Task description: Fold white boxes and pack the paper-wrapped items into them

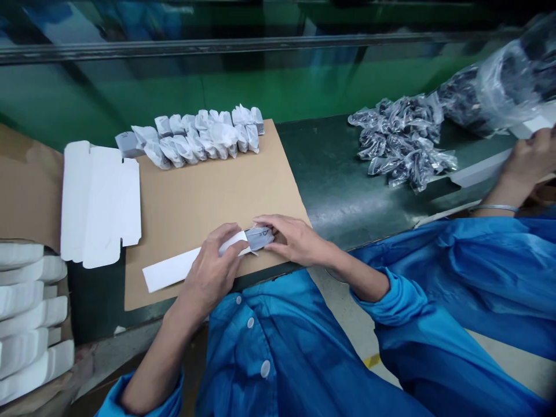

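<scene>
My left hand (215, 269) is closed round a long white carton box (174, 270) that lies on a brown cardboard sheet (208, 197). My right hand (293, 237) pinches a grey plastic-wrapped item (259, 237) at the box's open right end. The item sits partly inside the box mouth. Both sleeves are blue.
Several white wrapped packets (195, 139) lie in rows at the cardboard's far edge. A stack of flat white box blanks (98, 202) is to the left, folded boxes (30, 324) below it. Clear bags of dark parts (403, 142) lie at right, where a co-worker's hand (530, 162) holds a white box.
</scene>
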The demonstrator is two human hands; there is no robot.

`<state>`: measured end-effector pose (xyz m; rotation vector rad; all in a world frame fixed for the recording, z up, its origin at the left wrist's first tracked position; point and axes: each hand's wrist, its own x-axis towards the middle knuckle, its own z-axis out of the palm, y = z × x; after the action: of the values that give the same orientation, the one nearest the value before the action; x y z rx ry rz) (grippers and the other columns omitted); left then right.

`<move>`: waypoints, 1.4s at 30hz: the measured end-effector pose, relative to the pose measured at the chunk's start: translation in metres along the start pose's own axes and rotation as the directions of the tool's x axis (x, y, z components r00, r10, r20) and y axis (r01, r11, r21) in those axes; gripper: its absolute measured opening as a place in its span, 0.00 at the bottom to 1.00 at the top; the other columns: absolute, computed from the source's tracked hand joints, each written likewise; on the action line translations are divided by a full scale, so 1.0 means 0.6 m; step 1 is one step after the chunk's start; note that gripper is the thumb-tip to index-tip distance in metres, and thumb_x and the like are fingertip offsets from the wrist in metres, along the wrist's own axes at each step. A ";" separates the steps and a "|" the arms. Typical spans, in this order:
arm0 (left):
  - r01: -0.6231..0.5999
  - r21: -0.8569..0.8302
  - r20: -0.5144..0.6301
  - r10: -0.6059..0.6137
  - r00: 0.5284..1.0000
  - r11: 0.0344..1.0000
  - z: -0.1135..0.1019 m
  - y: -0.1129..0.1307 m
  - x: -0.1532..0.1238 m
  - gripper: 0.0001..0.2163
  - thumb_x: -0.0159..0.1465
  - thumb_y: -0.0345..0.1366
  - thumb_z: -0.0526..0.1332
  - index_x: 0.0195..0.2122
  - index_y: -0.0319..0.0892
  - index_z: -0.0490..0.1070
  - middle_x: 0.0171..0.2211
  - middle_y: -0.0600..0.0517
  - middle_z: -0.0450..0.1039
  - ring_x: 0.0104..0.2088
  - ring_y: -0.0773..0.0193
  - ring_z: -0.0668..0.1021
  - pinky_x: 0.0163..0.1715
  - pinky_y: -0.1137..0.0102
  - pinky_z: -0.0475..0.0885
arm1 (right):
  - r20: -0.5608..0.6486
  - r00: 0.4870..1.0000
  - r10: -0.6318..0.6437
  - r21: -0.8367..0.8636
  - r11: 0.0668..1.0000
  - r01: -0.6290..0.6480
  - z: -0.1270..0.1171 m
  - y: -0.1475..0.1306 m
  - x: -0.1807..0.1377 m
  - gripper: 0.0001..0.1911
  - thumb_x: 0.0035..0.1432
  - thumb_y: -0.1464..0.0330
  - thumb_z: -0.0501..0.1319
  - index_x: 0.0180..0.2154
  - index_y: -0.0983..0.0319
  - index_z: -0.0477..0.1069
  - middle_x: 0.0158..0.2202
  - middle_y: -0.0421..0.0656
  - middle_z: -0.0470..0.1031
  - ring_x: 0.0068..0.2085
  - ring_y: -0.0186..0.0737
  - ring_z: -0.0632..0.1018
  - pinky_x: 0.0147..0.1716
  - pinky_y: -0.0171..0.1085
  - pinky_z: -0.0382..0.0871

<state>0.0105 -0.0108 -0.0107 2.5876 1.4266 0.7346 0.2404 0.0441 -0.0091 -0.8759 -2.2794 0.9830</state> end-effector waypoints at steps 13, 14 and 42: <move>0.124 0.290 -0.040 -0.117 0.992 0.949 0.007 0.010 -0.020 0.20 0.67 0.36 0.58 0.60 0.37 0.64 0.51 0.37 0.75 0.48 0.47 0.77 0.47 0.56 0.70 | -0.151 0.964 -0.219 -0.287 0.943 0.169 0.024 0.000 -0.040 0.26 0.65 0.74 0.56 0.63 0.63 0.56 0.57 0.54 0.72 0.60 0.45 0.72 0.58 0.47 0.71; 0.105 0.288 -0.039 -0.098 0.994 0.952 0.007 0.010 -0.022 0.21 0.67 0.37 0.58 0.60 0.37 0.63 0.50 0.38 0.76 0.47 0.48 0.78 0.46 0.57 0.69 | -0.154 0.965 -0.213 -0.262 0.951 0.167 0.024 0.001 -0.040 0.26 0.65 0.73 0.56 0.63 0.62 0.56 0.56 0.53 0.72 0.59 0.45 0.73 0.58 0.47 0.72; 0.695 0.357 -0.325 -0.615 0.719 0.624 -0.098 -0.145 -0.005 0.34 0.64 0.47 0.60 0.66 0.31 0.55 0.65 0.27 0.57 0.65 0.35 0.63 0.60 0.42 0.58 | -0.403 0.786 0.468 -0.119 0.825 -0.552 -0.317 0.140 -0.011 0.19 0.48 0.48 0.69 0.41 0.47 0.80 0.32 0.51 0.80 0.36 0.49 0.80 0.33 0.50 0.69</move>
<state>-0.0848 0.0267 0.0132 1.9624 2.6683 0.5470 0.3993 0.1684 0.0419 -1.6983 -1.8889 0.6852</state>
